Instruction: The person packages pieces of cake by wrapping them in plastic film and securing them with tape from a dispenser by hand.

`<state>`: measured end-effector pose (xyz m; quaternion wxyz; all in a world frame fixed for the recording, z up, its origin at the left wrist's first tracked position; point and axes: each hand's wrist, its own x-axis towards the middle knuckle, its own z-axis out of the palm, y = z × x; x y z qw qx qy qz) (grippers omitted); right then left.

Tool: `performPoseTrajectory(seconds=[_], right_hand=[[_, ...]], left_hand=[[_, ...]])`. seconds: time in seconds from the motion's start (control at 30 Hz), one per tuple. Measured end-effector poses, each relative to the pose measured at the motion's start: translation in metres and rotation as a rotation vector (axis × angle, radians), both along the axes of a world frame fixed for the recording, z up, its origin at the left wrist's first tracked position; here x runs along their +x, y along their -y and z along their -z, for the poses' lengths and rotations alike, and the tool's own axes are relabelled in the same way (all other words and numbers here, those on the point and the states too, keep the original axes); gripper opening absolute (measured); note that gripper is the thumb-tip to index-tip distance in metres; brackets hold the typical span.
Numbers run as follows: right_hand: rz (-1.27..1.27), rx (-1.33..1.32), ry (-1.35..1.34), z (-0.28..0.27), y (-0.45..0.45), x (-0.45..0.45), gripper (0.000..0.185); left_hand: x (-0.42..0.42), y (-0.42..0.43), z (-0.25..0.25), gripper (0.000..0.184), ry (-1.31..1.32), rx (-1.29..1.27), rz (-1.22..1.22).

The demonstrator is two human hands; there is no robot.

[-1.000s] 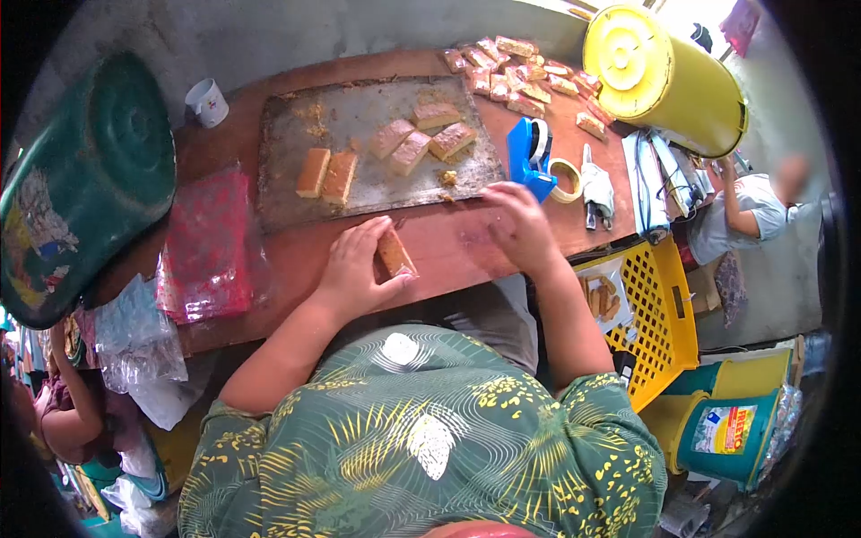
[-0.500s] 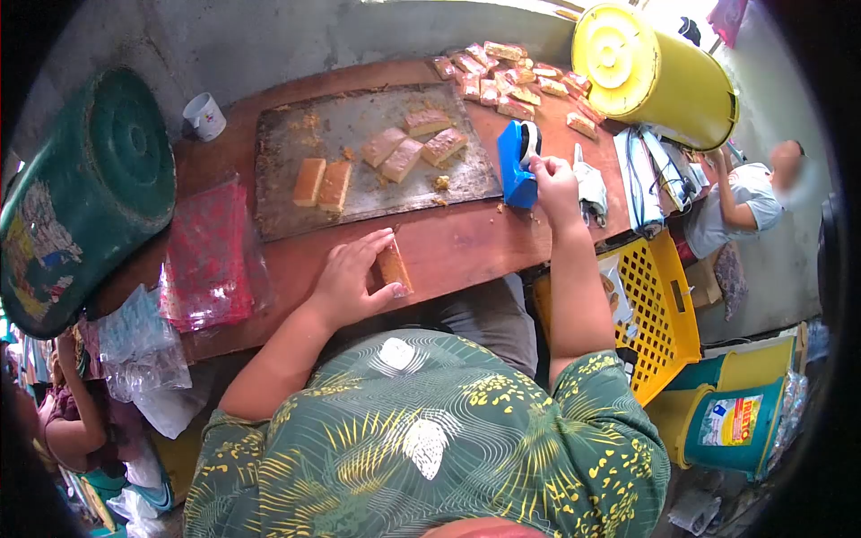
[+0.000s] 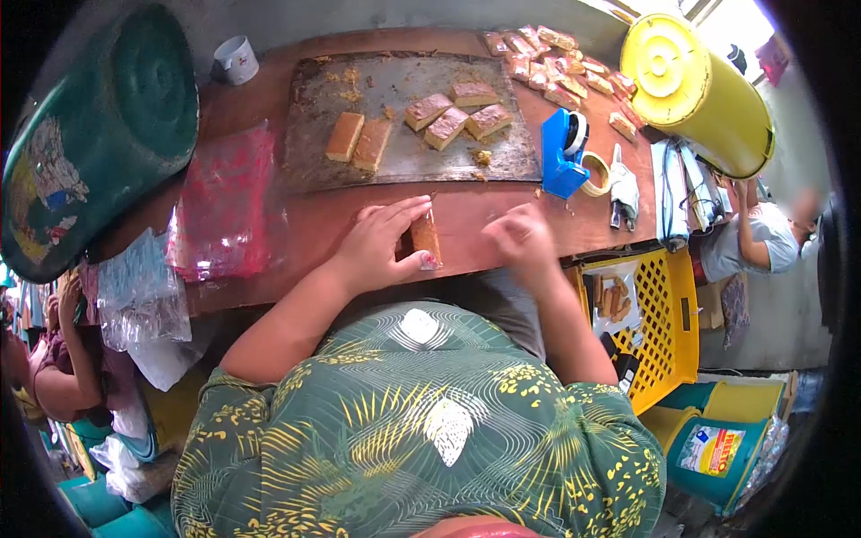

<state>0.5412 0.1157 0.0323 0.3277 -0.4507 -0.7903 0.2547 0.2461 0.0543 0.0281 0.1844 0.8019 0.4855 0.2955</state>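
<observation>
My left hand [image 3: 387, 240] is closed around the sides of a slice of cake [image 3: 427, 237] in clear wrapping, which lies near the table's front edge. To its right, my right hand [image 3: 522, 235] hovers above the table, blurred, its fingers curled together; whether a piece of tape is between them cannot be made out. Beyond that hand stands a blue tape dispenser [image 3: 563, 154], with a roll of tape [image 3: 595, 174] beside it. Several unwrapped cake slices [image 3: 446, 128] rest on the dark baking tray [image 3: 314, 166].
Wrapped slices [image 3: 560, 67] are heaped at the back right beside a yellow bucket [image 3: 731, 108]. Red-printed plastic bags [image 3: 224, 206] and a green tub [image 3: 108, 134] occupy the left. A white mug [image 3: 236, 60] stands behind. A yellow crate [image 3: 668, 314] is at my right; other people sit at both sides.
My right hand has left the tape dispenser and come down toward the wrapped slice. My left hand still holds that slice. The whole view has shifted slightly.
</observation>
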Motion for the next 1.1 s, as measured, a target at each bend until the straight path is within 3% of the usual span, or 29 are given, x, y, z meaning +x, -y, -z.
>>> performPoseTrajectory(seconds=[0.07,0.13,0.17,0.3,0.4,0.43,0.53,0.6,0.67,0.73,0.87,0.9,0.93,1.0,1.1], right_hand=[[-0.293,-0.123,-0.087,-0.016,0.04,-0.039,0.012],[-0.416,-0.145,-0.183,0.002,0.046,-0.054,0.012],[-0.448,-0.05,-0.167,0.012,0.037,-0.054,0.023],[-0.253,-0.333,-0.216,-0.001,0.022,-0.071,0.055],[-0.096,-0.219,-0.057,-0.009,0.007,-0.079,0.053],[-0.109,-0.08,-0.097,-0.008,0.003,-0.076,0.05],[0.106,-0.046,-0.235,-0.034,-0.019,-0.041,0.049],[0.334,0.28,-0.362,-0.048,-0.054,0.006,0.045],[0.624,0.352,-0.218,-0.032,-0.106,0.078,0.038],[0.475,-0.061,-0.191,-0.002,-0.151,0.132,0.036],[0.458,-0.64,-0.375,-0.017,-0.14,0.109,0.038],[0.473,-0.538,-0.48,-0.018,-0.132,0.098,0.036],[0.487,-0.253,-0.351,-0.016,-0.124,0.095,0.034],[0.483,0.314,-0.092,-0.008,-0.11,0.086,0.031],[0.592,0.351,0.161,0.003,-0.083,0.092,0.028]], left_hand=[[0.001,0.001,0.001,0.074,0.028,-0.009,-0.01],[-0.001,0.001,0.002,0.072,0.029,-0.001,0.002],[-0.002,0.001,0.002,0.071,0.029,0.003,0.01],[-0.005,0.002,0.001,0.068,0.041,-0.001,0.03],[-0.007,-0.003,0.009,0.067,0.042,0.016,0.045],[-0.007,-0.005,0.014,0.067,0.025,0.023,0.045],[-0.005,0.0,0.011,0.054,0.002,0.064,0.029],[-0.005,0.002,0.007,0.049,0.036,0.043,0.022],[-0.002,0.003,0.001,0.041,0.037,0.055,0.014],[0.001,0.002,-0.002,0.039,0.027,0.063,0.022],[-0.002,0.002,0.003,0.04,0.118,0.033,0.053],[-0.002,0.003,0.002,0.04,0.177,-0.033,0.059],[-0.004,0.005,0.0,0.04,0.234,-0.099,0.062],[-0.005,0.007,-0.002,0.038,0.303,0.026,0.064],[-0.003,0.011,-0.005,0.037,0.351,0.118,0.062]])
